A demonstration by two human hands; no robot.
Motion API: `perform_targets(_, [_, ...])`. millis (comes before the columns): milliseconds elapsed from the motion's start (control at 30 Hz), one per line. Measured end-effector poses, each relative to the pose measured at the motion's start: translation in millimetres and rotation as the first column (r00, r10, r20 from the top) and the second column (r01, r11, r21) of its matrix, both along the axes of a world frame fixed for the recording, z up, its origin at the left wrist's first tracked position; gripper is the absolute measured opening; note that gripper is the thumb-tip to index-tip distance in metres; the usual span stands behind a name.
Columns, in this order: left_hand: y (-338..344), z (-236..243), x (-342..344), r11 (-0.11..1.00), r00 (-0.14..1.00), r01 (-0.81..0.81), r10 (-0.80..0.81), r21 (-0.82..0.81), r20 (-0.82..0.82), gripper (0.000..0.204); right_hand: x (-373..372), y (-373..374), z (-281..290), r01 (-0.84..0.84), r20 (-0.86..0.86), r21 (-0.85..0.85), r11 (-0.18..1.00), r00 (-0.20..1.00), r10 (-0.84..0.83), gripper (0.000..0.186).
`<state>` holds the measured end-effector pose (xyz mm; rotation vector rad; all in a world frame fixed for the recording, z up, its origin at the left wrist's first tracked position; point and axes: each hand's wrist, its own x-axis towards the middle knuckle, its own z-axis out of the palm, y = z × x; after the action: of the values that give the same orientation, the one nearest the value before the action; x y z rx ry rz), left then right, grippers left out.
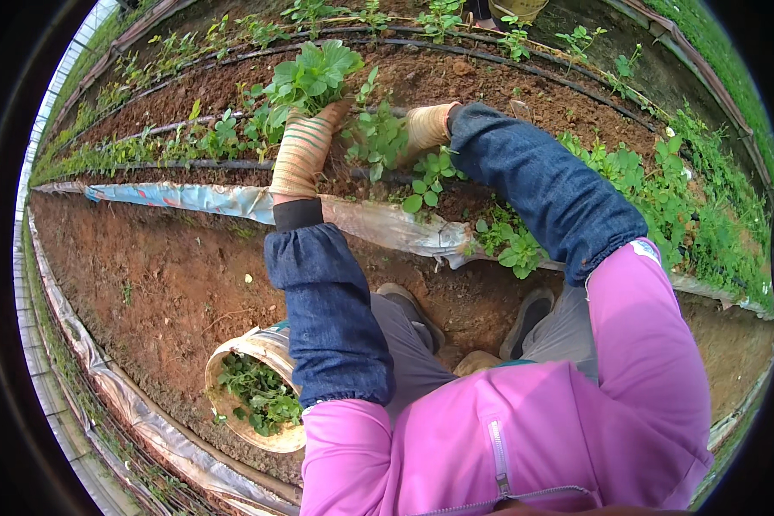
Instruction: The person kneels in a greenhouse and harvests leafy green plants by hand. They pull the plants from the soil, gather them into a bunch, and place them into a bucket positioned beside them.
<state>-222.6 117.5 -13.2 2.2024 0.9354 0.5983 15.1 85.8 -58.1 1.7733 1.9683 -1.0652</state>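
My left hand (308, 148), in a striped knit glove with soiled fingertips, is closed around a bunch of leafy green weeds (315, 76) held above the raised soil bed. Across from it, my right hand (428, 127) reaches down into the bed in a similar glove, its fingers hidden by leaves and its own wrist. A leafy plant (380, 138) rooted in the soil stands between the two hands. Just below the right hand grows another small plant with rounded leaves (428, 185).
Black drip hoses (206, 163) run along the bed, edged with plastic sheeting (387, 225). A white bucket (224, 365) holding pulled greenery (262, 396) lies tilted on the path by my left leg. Dense plants (662, 181) grow at right. Another bucket (520, 9) stands at the far edge.
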Motion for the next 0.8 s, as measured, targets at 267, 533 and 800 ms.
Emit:
perform_targets(267, [-10,28,-18,0.960,0.904,0.010,0.110,-0.279,0.412,0.030,32,24,-51,-0.294,0.042,0.136,0.946,0.956,0.291,0.029])
perform_targets(533, [-10,32,-45,0.966,0.971,-0.145,0.097,0.216,0.219,0.048,32,-9,46,0.254,0.046,0.257,0.932,0.961,-0.274,0.055])
perform_targets(800, [-26,53,-71,0.910,0.751,-0.162,0.365,-0.383,0.550,0.028,48,-72,119,0.765,-0.787,-0.290,0.576,0.152,-0.598,0.025])
